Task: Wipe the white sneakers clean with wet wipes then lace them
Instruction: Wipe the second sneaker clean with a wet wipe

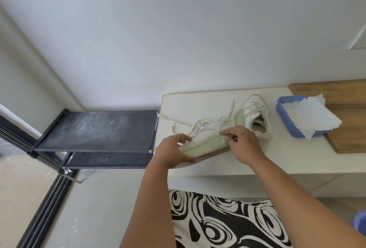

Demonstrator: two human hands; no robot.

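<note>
A white sneaker (206, 134) with a pale green side stripe lies tilted on its side on the cream table (277, 160), its sole toward me. My left hand (174, 150) grips its toe end. My right hand (241, 142) pinches a cream lace (218, 133) near the heel side. Loose lace ends (168, 118) trail left toward the table's edge. The second white sneaker (255, 117) stands behind, laced loosely, its opening facing me.
A blue tray (285, 125) holding white wipes (311, 115) sits at the right, partly on a wooden board (348, 97). A black shoe rack (95, 131) stands left of the table. Black-and-white patterned fabric (223, 222) lies below my arms.
</note>
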